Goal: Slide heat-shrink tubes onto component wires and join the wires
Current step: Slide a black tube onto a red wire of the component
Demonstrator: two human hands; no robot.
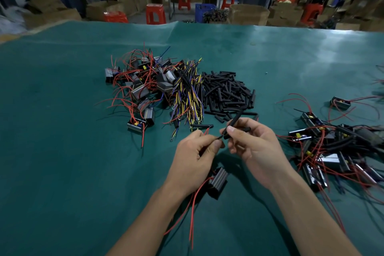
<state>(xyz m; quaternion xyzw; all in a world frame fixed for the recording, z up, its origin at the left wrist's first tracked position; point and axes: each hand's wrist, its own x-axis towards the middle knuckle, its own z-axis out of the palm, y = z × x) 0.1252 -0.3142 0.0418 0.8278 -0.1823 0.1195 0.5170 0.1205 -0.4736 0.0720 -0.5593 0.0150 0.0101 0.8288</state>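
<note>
Both hands are hovering just above the green table (pixel 83 151), forearms reaching in from the bottom edge and knuckles nearly meeting. The left hand (pixel 195 156) is curling its fingers inward, thumb and forefinger pinching a thin dark wire end (pixel 218 137) that is poking toward the right. The right hand (pixel 252 145) is pinching a black heat-shrink tube (pixel 233 123) between thumb and fingers, holding it tilted so its lower mouth is sitting just beside the wire tip; a second short tube seems to be lying across its fingers, though that is hard to tell. Below the left wrist, a ribbed black component (pixel 218 182) is hanging or resting near the table, with red wires (pixel 192 214) trailing down toward the viewer. Farther back, a pile of loose black tubes (pixel 226 91) is lying beside a bundle of yellow and purple wires (pixel 188 93) and a heap of components (pixel 141 87). Another cluster of components (pixel 332 147) is sitting off to the right.
</note>
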